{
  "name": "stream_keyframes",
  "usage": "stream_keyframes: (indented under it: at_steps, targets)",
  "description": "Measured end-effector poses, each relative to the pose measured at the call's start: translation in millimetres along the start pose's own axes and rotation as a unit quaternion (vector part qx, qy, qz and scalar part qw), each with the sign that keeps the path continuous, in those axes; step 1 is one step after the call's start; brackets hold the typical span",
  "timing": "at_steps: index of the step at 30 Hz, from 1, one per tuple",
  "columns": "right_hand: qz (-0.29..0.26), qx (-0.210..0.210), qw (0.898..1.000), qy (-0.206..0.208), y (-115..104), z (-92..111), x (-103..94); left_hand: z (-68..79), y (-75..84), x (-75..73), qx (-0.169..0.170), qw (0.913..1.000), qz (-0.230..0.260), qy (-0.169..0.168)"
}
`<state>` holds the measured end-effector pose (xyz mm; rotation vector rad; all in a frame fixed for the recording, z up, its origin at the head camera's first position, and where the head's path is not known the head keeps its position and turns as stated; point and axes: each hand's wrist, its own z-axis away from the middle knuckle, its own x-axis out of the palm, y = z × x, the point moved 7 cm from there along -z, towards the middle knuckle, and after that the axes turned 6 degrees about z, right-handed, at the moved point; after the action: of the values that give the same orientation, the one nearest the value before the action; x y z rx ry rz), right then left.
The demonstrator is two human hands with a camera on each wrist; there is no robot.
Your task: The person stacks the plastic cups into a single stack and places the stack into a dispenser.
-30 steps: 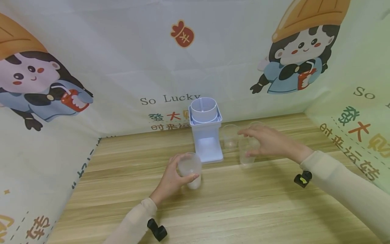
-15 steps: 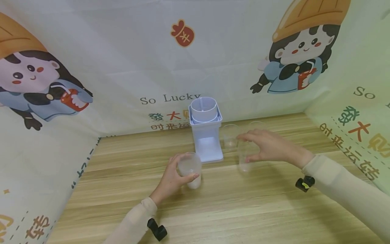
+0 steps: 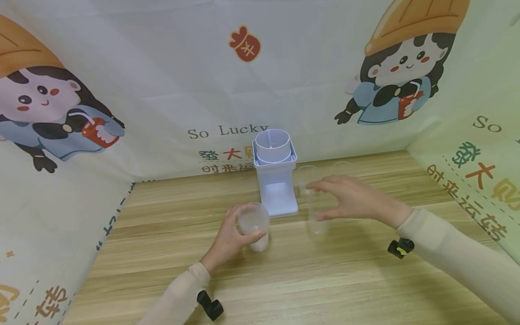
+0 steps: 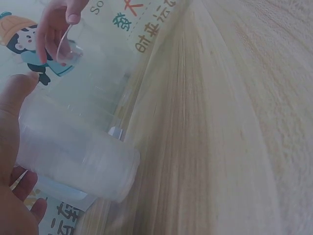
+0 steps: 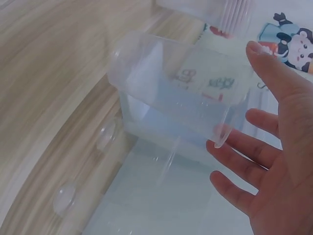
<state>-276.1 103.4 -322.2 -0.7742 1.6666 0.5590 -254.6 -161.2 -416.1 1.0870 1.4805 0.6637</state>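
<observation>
My left hand [image 3: 227, 239] curls round a stack of frosted plastic cups [image 3: 260, 243], thumb on the near side, at the front left of the pale lavender holder [image 3: 280, 198]. Several nested rims of the stack show at the top of the right wrist view. With my right hand [image 3: 355, 203] I hold a single clear plastic cup [image 5: 171, 83] by its rim, thumb on one side and fingers on the other. This cup is to the right of the holder, mouth up, and looks nearly invisible against the wood in the head view.
Two more clear cups stand behind my right hand: one cup [image 3: 308, 169] beside the holder, another cup [image 3: 344, 163] farther right, partly hidden. A round tube [image 3: 273, 146] sits in the holder's top. Printed cloth walls [image 3: 162, 90] enclose the wooden table [image 3: 284, 289].
My right hand has moved a little left and toward me with the clear cup, closer to the stack. The left hand and its stack have stayed in place.
</observation>
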Motion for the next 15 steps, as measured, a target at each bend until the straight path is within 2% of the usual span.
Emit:
stream_keyframes:
  at_steps: [15]
  targets:
    - [-0.001,-0.008,1.0,0.005,-30.5,-20.6,1.5,-0.1,0.2,0.7,0.0,1.0,0.006,-0.003]
